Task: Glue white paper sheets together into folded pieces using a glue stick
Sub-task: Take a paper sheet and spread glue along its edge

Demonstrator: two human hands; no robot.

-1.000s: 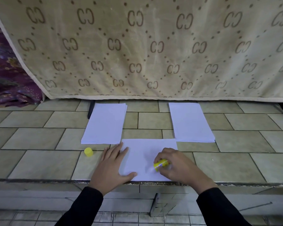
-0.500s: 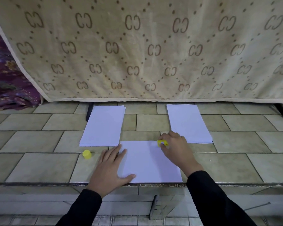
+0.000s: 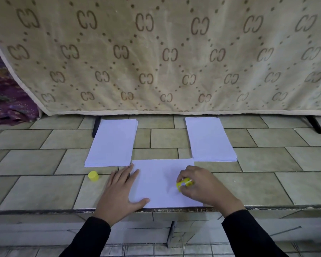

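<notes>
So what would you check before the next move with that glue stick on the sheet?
1. Flat white paper sheet held down: ok, the left hand presses flat on its left edge.
2. Yellow glue stick gripped: ok, the right hand has its fingers curled round it.
3. Stick uncapped: ok, the small round yellow cap lies apart on the tiled ledge.
4. Glue tip touching the paper: cannot tell, the hand hides it.
5. Glue coverage so far: cannot tell, nothing shows on the white.
6. Sheet supported: ok, though its near edge sits right at the ledge's front lip.
</notes>
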